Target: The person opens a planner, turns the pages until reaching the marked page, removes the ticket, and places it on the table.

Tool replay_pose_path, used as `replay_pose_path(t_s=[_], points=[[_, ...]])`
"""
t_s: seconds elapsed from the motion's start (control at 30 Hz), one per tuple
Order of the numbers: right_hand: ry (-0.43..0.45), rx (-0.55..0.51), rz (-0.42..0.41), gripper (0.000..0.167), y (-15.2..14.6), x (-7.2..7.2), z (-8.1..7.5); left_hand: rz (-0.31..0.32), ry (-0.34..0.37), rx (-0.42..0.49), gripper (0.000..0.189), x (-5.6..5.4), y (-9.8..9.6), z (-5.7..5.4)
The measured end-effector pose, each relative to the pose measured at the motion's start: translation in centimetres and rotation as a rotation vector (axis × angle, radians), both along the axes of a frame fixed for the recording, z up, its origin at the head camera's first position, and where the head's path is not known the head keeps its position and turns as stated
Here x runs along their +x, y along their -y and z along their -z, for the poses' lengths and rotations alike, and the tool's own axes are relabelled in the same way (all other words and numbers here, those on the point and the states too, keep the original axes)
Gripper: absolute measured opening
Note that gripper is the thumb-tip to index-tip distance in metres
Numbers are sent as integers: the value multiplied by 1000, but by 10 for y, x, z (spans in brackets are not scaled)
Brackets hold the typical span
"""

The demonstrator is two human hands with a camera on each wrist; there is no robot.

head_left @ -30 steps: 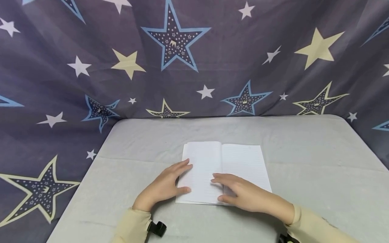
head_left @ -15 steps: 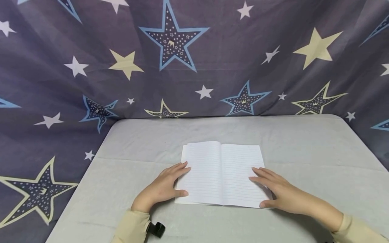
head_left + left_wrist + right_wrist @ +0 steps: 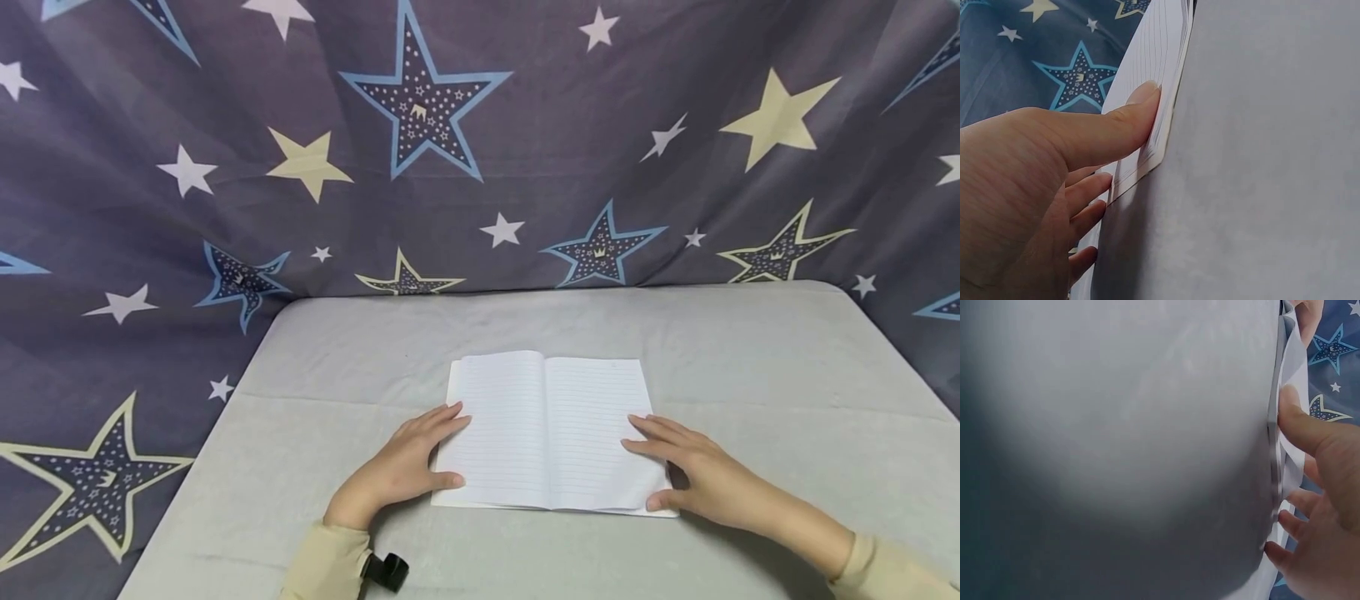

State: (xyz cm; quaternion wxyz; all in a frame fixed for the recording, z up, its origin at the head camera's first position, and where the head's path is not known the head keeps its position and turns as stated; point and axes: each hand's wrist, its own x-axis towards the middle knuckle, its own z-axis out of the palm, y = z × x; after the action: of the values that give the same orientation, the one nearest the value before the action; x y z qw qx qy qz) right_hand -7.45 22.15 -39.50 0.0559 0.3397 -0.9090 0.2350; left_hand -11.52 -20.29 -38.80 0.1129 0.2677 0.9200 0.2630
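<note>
A white paper notebook with ruled pages (image 3: 551, 433) lies open on the table covered with light grey cloth (image 3: 337, 358), toward five o'clock from the centre of the head view. Taking the notebook as a clock with twelve at its far edge, the bare left hand (image 3: 401, 462) is between eight and nine o'clock, its fingers and thumb spread apart and resting on the left page. The bare right hand (image 3: 693, 467) is between three and four o'clock, also spread, touching the right page, which bends a little near the thumb. The pale yellow left sleeve (image 3: 327, 560) is at eight o'clock, with a small black device (image 3: 386, 572) at the wrist, and the pale yellow right sleeve (image 3: 892, 571) is near four. At twelve hangs a dark purple-grey fabric with printed stars (image 3: 457, 208)
</note>
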Motion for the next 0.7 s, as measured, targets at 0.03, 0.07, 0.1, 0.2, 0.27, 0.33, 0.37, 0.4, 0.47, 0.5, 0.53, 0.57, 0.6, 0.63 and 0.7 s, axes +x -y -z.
replay_pose_path(t_s=[0.03,0.07,0.1,0.2,0.27,0.33,0.37,0.4,0.47,0.5,0.53,0.57,0.6,0.63,0.7], points=[[0,-1,7,64,1,0,-1,1,0,0,78,0,0,0],[7,2,14,62,2,0,-2,3,0,0,78,0,0,0],[22,5,25,61,3,1,-4,4,1,0,78,0,0,0],[66,16,82,64,7,2,-9,5,6,1,79,0,0,0],[92,11,138,74,10,2,-13,5,9,2,79,0,0,0],[115,-22,193,87,12,2,-17,5,12,5,78,0,0,0],[119,-47,213,93,13,3,-19,5,12,6,78,0,0,0],[123,-71,230,99,15,3,-21,4,13,6,78,0,0,0],[136,-121,248,105,17,3,-24,2,16,7,78,0,1,0],[156,-145,253,106,19,3,-26,1,15,8,78,0,1,0],[172,-169,250,105,21,3,-28,2,14,7,78,0,1,0],[195,-191,249,103,23,4,-30,2,12,7,78,0,1,0],[223,-216,243,101,26,4,-31,2,11,7,78,0,1,0],[249,-240,237,98,29,5,-33,3,11,8,78,0,1,0],[269,-289,208,94,37,6,-38,4,12,10,78,0,1,0]])
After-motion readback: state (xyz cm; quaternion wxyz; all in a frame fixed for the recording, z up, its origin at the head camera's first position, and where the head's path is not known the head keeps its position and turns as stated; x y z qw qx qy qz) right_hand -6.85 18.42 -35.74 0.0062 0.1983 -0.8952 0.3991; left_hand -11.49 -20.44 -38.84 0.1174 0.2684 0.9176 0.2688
